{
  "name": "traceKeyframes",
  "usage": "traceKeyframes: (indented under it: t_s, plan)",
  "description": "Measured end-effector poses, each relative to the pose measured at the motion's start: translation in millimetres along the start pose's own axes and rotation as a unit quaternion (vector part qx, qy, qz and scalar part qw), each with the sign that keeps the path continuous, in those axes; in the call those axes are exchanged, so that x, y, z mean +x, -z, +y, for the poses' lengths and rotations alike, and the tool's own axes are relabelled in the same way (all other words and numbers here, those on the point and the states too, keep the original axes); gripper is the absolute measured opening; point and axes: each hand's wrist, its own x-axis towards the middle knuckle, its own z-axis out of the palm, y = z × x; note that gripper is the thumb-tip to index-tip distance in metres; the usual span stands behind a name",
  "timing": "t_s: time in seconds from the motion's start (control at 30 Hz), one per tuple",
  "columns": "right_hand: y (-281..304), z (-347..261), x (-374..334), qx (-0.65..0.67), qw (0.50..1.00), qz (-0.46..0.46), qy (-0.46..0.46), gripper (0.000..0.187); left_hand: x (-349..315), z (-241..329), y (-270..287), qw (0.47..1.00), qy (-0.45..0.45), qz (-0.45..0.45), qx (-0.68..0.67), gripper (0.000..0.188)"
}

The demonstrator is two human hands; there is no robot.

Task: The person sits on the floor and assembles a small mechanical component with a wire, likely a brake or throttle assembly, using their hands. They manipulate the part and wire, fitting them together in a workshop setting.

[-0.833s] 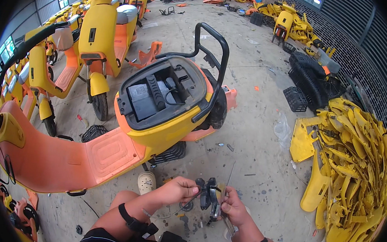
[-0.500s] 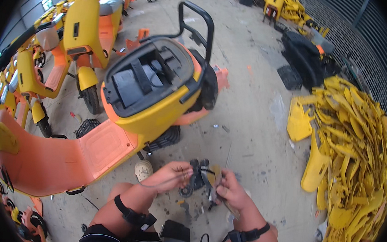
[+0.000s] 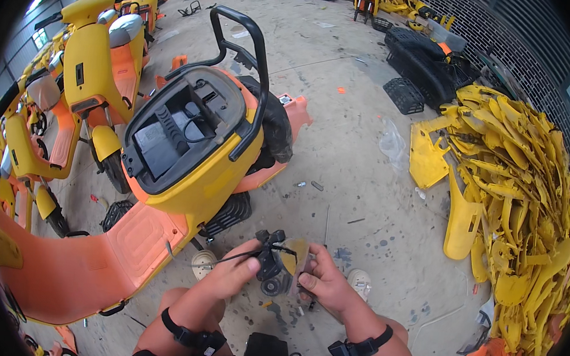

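Low in front of me, between my knees, both hands hold up a small assembly. My left hand [image 3: 235,272] is closed on its left side, at a black part with knob-like ends [image 3: 269,256], and a thin dark cable [image 3: 215,262] trails out left past the hand. My right hand [image 3: 322,281] pinches the edge of a see-through, yellowish plate [image 3: 296,258] joined to or lying against the black part; which I cannot tell. A round, wheel-like dark piece [image 3: 275,285] shows just below the hands.
A yellow and orange scooter [image 3: 185,170] with its seat compartment uncovered stands close on my left, more scooters [image 3: 96,63] behind it. Yellow panels [image 3: 511,196] are heaped on the right. Black crates and parts [image 3: 421,65] lie farther back; small scraps [image 3: 316,185] dot the floor.
My left hand has shifted from pinching the cable to gripping beside the black part. The right hand keeps its plate, moved slightly left. My view has tilted up and turned slightly right.
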Motion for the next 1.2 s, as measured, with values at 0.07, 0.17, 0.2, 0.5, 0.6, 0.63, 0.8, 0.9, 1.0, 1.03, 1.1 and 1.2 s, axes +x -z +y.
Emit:
traceKeyframes:
  t_s: [0.07, 0.17, 0.2, 0.5, 0.6, 0.63, 0.8, 0.9, 1.0, 1.03, 1.1, 1.2]
  plan:
    - [-1.4, -0.9, -0.9, -0.025, 1.0, 0.003, 0.002, 0.063, -2.0, 9.1, -8.1, 1.0, -0.004, -0.003, 0.028, 0.059]
    - [-10.4, -6.7, -2.6, -0.015, 1.0, 0.017, 0.007, 0.064, -4.1, 12.2, -9.9, 0.996, 0.048, 0.048, 0.049, 0.064]
    - [-14.4, -8.8, -3.8, -0.019, 0.999, 0.026, 0.01, 0.064, -0.6, 8.3, -5.3, 0.999, 0.024, 0.021, 0.037, 0.064]
    - [-27.6, -14.3, -11.1, -0.042, 0.996, 0.053, 0.058, 0.068, 11.6, 4.0, 2.6, 0.997, -0.041, -0.013, 0.066, 0.079]
    - [-26.5, -17.0, -12.5, -0.044, 0.996, 0.062, 0.057, 0.066, 10.5, -2.8, 4.6, 0.996, -0.061, 0.031, 0.055, 0.078]
    - [-25.5, -15.5, -12.6, -0.044, 0.995, 0.062, 0.06, 0.066, 10.2, -1.6, 2.6, 0.997, -0.051, 0.044, 0.047, 0.079]
    - [-22.3, -17.5, -14.5, -0.02, 0.998, 0.048, 0.019, 0.064, 13.1, 20.2, -13.8, 0.994, -0.034, 0.035, 0.094, 0.083]
    - [-22.2, -16.6, -13.7, 0.0, 0.999, 0.036, 0.028, 0.063, 14.7, 21.8, -19.7, 0.994, -0.032, 0.033, 0.101, 0.083]
    - [-22.9, -16.6, -13.6, 0.001, 0.999, 0.028, 0.025, 0.062, 12.2, 12.8, -11.6, 0.992, -0.05, 0.055, 0.098, 0.08]
    - [-23.3, -16.0, -13.3, 0.005, 0.999, 0.025, 0.025, 0.061, 10.7, 10.5, -8.9, 0.991, -0.06, 0.067, 0.098, 0.079]
    - [-22.2, -14.9, -13.4, 0.014, 0.999, 0.019, 0.023, 0.061, 7.5, 15.9, -12.8, 0.989, -0.055, 0.086, 0.11, 0.077]
    - [-20.6, -13.5, -14.2, 0.036, 0.999, 0.005, 0.017, 0.06, 4.4, 24.4, -24.3, 0.985, -0.061, 0.106, 0.119, 0.073]
